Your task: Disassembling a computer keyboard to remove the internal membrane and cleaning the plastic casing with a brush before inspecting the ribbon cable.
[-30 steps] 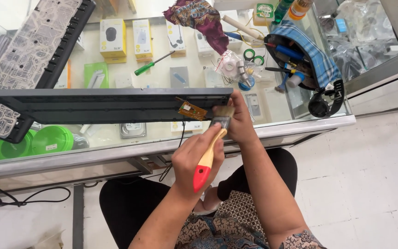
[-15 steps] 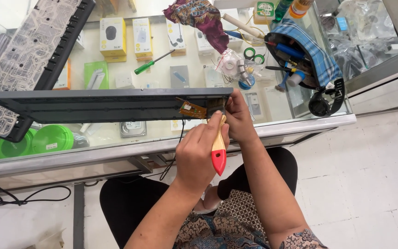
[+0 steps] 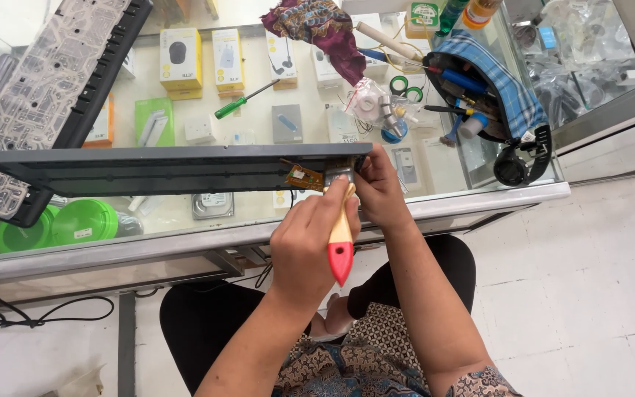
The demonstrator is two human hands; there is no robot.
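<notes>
A long dark keyboard shell stands on its edge on the glass counter. My right hand grips its right end, where a small brown circuit board sits. My left hand holds a paintbrush with a pale wooden handle and a red tip. The handle points down toward me and the bristles meet the shell's end beside the circuit board, mostly hidden by my fingers.
A second keyboard part with a printed membrane lies at the back left. A green-handled screwdriver, a purple cloth and a blue plaid tool pouch lie on the counter. Boxes and green containers show under the glass. Cables trail on the floor.
My left hand has turned the brush: its red handle tip swung from pointing lower left to pointing straight down. The shell and my right hand stay put.
</notes>
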